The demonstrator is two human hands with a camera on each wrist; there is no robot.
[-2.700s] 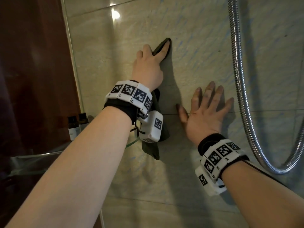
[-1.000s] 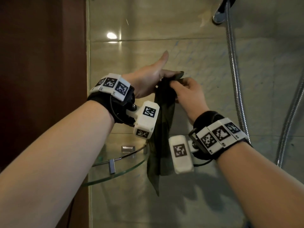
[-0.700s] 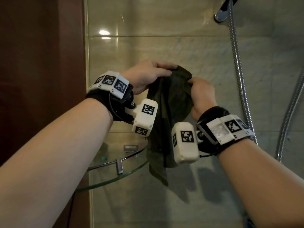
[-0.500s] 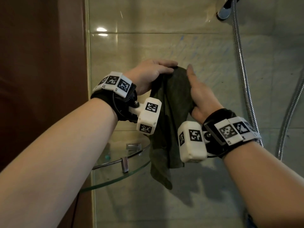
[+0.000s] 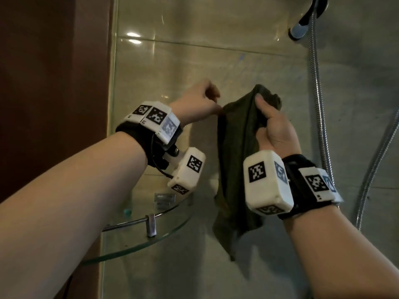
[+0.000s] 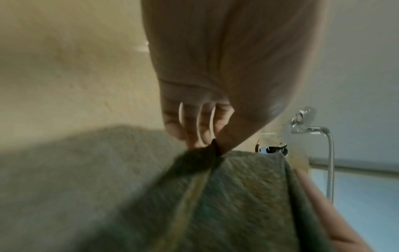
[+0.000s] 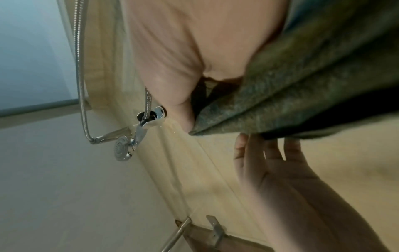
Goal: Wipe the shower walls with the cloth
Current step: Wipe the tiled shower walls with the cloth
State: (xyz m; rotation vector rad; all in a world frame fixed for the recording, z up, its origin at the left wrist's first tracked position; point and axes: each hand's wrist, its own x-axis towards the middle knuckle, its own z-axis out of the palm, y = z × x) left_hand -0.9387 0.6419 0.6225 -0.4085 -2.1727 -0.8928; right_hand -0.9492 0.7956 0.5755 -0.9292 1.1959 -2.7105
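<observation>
Tiled shower walls wait unwiped for now, since the right hand grips the cloth in mid-air while the left hand pinches its corner.

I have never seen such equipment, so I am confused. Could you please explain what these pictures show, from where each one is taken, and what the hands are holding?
No machine here: a person with bare hands wears small cameras and patterned white markers on both wrists. The widest picture comes from a camera on the head, looking at a tiled shower wall. The two close, blurry pictures come from the wrist cameras, looking along each hand.

The right hand holds a dark green cloth, thumb over its bunched top. The left hand pinches the cloth's upper corner. The cloth hangs between them, not against the wall.

Nearby are a glass corner shelf, a metal shower hose and a shower head.
</observation>
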